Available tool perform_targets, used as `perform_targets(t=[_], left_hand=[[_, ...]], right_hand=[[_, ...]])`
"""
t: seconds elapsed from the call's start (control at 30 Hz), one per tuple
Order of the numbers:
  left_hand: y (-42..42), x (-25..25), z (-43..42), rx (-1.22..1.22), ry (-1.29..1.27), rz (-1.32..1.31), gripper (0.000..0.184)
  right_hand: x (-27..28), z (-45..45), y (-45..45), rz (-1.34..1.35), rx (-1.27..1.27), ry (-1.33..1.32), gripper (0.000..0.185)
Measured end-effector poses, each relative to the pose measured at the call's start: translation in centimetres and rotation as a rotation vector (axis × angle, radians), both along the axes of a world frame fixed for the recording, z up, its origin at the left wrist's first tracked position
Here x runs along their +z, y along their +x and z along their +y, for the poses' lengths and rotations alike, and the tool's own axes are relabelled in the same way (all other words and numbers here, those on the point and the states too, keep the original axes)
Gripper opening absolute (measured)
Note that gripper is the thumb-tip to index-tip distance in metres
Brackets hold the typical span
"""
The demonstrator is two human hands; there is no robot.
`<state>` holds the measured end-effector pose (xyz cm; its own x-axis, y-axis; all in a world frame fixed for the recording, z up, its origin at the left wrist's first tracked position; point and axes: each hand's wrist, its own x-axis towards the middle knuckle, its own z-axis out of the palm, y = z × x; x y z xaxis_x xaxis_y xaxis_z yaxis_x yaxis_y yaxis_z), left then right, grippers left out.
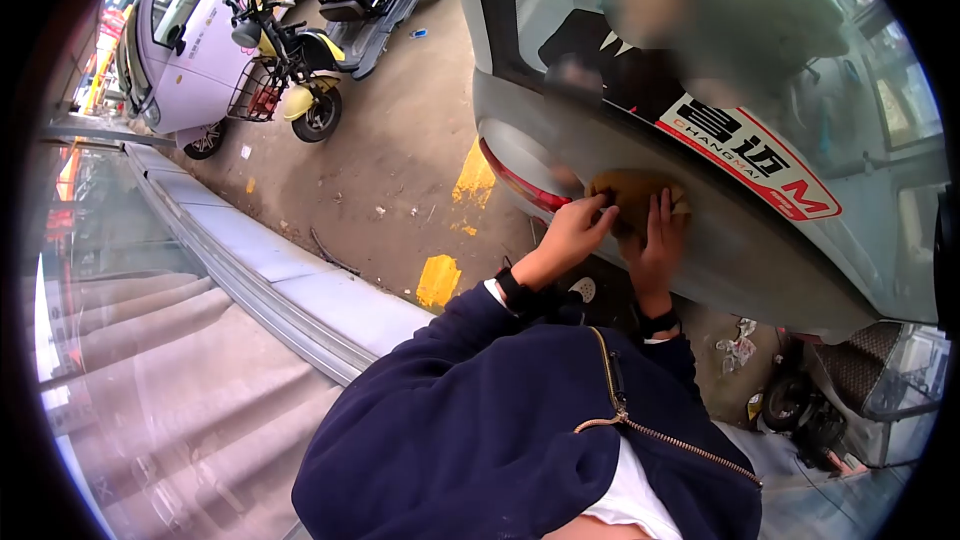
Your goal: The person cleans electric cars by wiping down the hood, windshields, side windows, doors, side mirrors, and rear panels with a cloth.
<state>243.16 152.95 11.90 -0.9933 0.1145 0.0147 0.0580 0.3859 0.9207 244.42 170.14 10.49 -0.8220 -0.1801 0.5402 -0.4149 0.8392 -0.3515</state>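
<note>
A brown cloth (pixel 632 198), bunched and folded, is held up in front of the grey rear panel (pixel 770 275) of a small vehicle. My left hand (pixel 578 232) pinches the cloth's left edge between thumb and curled fingers. On the right side, my right hand (pixel 655 248) holds it with long fingers laid over its face. Whether the cloth touches the panel I cannot tell. Just left of my hands sits the vehicle's red tail light (pixel 525 180). Above them, the rear window bears a red and white sticker (pixel 750 155).
Behind me to the left runs a glass front with a metal sill (pixel 270 260). A yellow and black scooter (pixel 310 70) and a pale car (pixel 185 50) stand at the upper left. Litter (pixel 738 348) lies near a dark wheel (pixel 785 400) at the lower right.
</note>
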Motion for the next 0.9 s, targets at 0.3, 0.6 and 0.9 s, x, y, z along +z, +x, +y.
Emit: perform_targets(t=[0.3, 0.6, 0.9], left_hand=[[-1.0, 0.4, -5.9, 0.370, -0.158, 0.385, 0.044], [-4.0, -0.5, -4.3, 0.482, -0.420, 0.418, 0.066], [-2.7, 1.6, 5.4, 0.024, -0.405, 0.642, 0.060]], right_hand=[[3.3, -10.4, -7.4, 0.048, 0.210, 0.077, 0.060], [2.8, -11.6, -9.2, 0.130, 0.305, 0.050, 0.054], [3.1, 0.4, -3.6, 0.041, 0.044, 0.066, 0.054]])
